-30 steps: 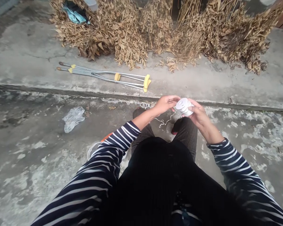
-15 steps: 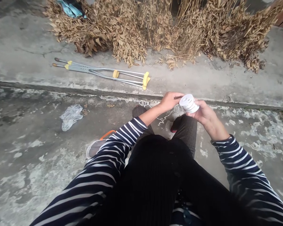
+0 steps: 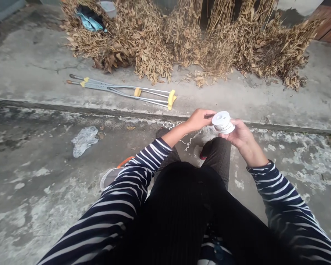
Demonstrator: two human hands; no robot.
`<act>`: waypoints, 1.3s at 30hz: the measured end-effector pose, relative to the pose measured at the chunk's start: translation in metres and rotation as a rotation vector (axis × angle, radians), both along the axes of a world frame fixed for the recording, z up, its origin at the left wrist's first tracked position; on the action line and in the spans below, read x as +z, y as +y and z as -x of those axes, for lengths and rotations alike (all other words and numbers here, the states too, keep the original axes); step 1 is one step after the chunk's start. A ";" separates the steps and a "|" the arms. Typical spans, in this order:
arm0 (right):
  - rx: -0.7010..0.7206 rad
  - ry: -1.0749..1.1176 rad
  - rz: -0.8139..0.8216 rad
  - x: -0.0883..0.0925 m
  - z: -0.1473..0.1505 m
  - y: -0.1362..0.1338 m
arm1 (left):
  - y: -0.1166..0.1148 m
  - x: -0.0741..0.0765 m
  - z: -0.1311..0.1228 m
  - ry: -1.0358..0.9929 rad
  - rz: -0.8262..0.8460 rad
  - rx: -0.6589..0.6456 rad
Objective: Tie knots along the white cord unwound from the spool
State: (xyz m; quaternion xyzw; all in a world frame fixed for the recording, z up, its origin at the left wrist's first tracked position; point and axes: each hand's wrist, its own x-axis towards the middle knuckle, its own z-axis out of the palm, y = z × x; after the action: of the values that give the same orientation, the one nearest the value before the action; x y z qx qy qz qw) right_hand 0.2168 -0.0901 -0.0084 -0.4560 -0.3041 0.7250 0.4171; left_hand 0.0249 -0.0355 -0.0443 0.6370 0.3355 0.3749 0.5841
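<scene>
White plastic spool [image 3: 223, 122], round and smooth, sits above my knees in my right grip [image 3: 241, 138], fingers curled around its drum. My left grip [image 3: 198, 119] touches its rim; whether it pinches anything I cannot tell. Thin kinked thread [image 3: 191, 140] lies on rough concrete [image 3: 44, 176].

1 small white spool [image 3: 223, 122], tilted (flat round end upward), in the right hand [image 3: 239, 135], left hand [image 3: 200, 119] against its rim

Navy sleeves [image 3: 127, 200] with white stripes, dark trousers [image 3: 217, 158], bare hands.
</scene>
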 end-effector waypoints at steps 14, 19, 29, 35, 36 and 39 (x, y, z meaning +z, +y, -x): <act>0.029 -0.028 -0.074 0.008 -0.001 0.005 | 0.003 -0.007 -0.006 0.011 0.008 0.135; 0.009 0.017 -0.042 0.005 0.007 0.007 | 0.007 -0.015 -0.007 0.082 0.055 0.174; 0.017 -0.034 -0.126 0.004 0.003 0.007 | 0.018 -0.035 -0.018 0.023 0.227 0.163; -0.201 -0.092 -0.142 0.001 -0.003 0.018 | -0.008 -0.032 -0.014 0.095 0.227 0.178; -0.244 -0.096 -0.129 -0.001 -0.002 0.019 | -0.011 -0.032 -0.013 0.119 0.215 0.183; -0.325 -0.093 -0.114 -0.009 0.005 0.022 | -0.019 -0.034 -0.010 0.155 0.162 0.227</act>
State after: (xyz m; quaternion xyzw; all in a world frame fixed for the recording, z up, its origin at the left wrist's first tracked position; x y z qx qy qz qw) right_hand 0.2114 -0.0682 -0.0177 -0.5077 -0.2861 0.6077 0.5395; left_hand 0.0350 -0.0548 -0.0781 0.5729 0.4785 0.3600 0.5597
